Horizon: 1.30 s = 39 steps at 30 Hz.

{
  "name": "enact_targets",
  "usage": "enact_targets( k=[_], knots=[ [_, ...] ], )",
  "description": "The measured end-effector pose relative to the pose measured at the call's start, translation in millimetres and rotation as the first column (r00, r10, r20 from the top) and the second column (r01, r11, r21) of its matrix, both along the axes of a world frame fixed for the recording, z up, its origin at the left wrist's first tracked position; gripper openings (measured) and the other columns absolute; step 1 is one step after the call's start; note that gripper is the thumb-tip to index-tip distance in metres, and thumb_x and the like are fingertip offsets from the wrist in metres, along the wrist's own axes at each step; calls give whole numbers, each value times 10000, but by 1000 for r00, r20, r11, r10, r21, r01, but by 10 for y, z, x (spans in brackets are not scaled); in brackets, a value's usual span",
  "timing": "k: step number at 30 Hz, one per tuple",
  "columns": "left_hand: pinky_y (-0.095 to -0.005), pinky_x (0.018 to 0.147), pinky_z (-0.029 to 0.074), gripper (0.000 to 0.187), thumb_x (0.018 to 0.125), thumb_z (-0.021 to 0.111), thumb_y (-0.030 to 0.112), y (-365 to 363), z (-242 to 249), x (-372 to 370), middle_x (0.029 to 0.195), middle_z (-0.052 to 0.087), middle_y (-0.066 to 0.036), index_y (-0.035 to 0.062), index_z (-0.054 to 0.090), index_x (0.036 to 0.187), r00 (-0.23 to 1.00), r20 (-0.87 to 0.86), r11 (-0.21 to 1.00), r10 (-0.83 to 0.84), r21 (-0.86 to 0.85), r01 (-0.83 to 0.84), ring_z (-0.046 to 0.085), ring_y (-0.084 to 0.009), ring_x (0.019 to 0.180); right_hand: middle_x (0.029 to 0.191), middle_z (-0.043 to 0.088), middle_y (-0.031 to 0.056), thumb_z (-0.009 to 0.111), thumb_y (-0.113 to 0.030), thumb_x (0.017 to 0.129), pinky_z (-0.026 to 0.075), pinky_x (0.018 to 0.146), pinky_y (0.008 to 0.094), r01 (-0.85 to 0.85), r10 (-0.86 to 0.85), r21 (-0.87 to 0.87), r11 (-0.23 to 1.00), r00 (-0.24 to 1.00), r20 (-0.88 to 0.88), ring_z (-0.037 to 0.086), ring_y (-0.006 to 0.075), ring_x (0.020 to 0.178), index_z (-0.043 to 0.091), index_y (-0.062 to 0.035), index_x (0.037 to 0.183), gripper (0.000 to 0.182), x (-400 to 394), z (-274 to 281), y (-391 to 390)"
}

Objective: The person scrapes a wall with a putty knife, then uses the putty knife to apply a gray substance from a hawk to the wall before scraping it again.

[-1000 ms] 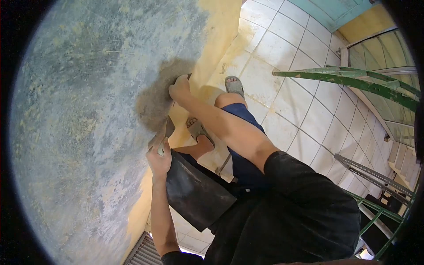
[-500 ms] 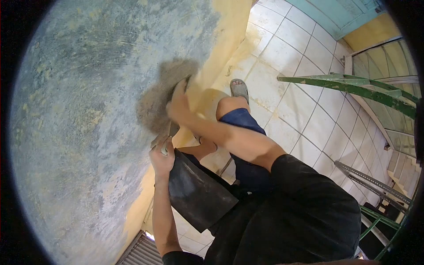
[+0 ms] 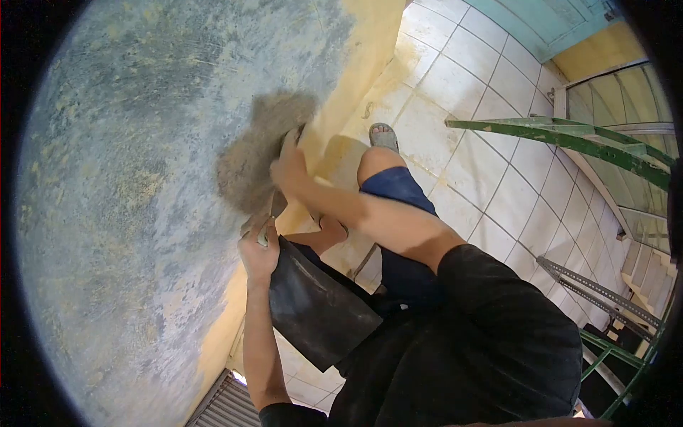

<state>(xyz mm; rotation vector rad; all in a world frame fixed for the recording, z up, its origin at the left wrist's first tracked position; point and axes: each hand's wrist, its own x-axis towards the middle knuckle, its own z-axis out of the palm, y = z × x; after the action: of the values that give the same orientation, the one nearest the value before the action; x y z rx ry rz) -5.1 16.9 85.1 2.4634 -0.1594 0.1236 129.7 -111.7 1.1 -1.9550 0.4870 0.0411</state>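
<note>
My right hand [image 3: 288,169], slightly blurred, reaches across to the wall [image 3: 142,178], its fingers bent round a thin dark piece [image 3: 301,132] at the surface; I cannot tell what that piece is. Below it, my left hand [image 3: 259,248] is closed close to the wall. From its grip a stiff black sheet [image 3: 324,302] slants down towards my shirt. A small pale thing [image 3: 264,235] shows by the left thumb. Between the hands a narrow dark strip [image 3: 278,204] sticks up. The wall is mottled grey-blue, with a darker brownish patch around my right hand.
A yellow band [image 3: 370,78] edges the wall above the dusty white tiled floor [image 3: 455,92]. My sandalled foot [image 3: 384,136] stands near it. Green metal frame legs [image 3: 562,135] and a perforated metal bar [image 3: 597,295] are to the right, a blue door [image 3: 533,21] at the top.
My right hand has shifted very slightly along the wall, still against it. My left hand and the black sheet have moved only a little, slightly left.
</note>
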Motion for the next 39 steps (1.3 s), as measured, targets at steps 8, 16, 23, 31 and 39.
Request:
enact_targets(
  k=[8, 16, 23, 31, 39],
  knots=[
    [-407, 839, 502, 201, 844, 645, 116, 67, -4, -12, 975, 688, -229, 13, 711, 1003, 1000, 1, 1000, -6, -3, 6, 655, -384, 937, 1229, 495, 407, 612, -43, 795, 447, 981, 463, 75, -74, -7, 997, 987, 144, 525, 481, 1166, 118, 153, 1436, 832, -164, 226, -30],
    [-402, 768, 525, 207, 855, 631, 136, 30, 60, -34, 911, 689, -248, 2, 715, 988, 1000, 13, 1000, 29, -7, -29, 680, -390, 855, 1022, 571, 396, 535, 8, 777, 480, 912, 466, 217, -191, -46, 975, 926, 324, 608, 474, 1001, 169, 143, 1403, 737, 135, -263, 9],
    [-398, 764, 523, 220, 851, 633, 137, 7, 59, -48, 898, 686, -249, -1, 709, 1004, 1000, -3, 1000, 6, 2, -6, 675, -399, 850, 999, 591, 398, 536, 12, 772, 466, 922, 475, 157, -97, 296, 942, 974, -207, 609, 486, 970, 167, 128, 1423, 756, 358, 34, -442],
    [-405, 778, 517, 204, 846, 637, 132, 76, -13, -48, 927, 686, -242, -1, 708, 984, 1000, -26, 1000, -14, 1, 14, 668, -401, 874, 1068, 587, 369, 560, 26, 771, 462, 924, 485, 65, -61, -68, 996, 997, 54, 587, 483, 1031, 68, 112, 1438, 834, 60, 47, -170],
    [-412, 796, 517, 198, 841, 629, 136, 62, -2, -38, 926, 690, -231, -1, 713, 959, 1000, -15, 1000, -4, 20, 5, 667, -396, 881, 1110, 575, 370, 560, 33, 782, 480, 913, 477, 46, -12, -170, 984, 980, 200, 582, 489, 1041, -15, 113, 1451, 886, -155, 15, -14]
  ],
)
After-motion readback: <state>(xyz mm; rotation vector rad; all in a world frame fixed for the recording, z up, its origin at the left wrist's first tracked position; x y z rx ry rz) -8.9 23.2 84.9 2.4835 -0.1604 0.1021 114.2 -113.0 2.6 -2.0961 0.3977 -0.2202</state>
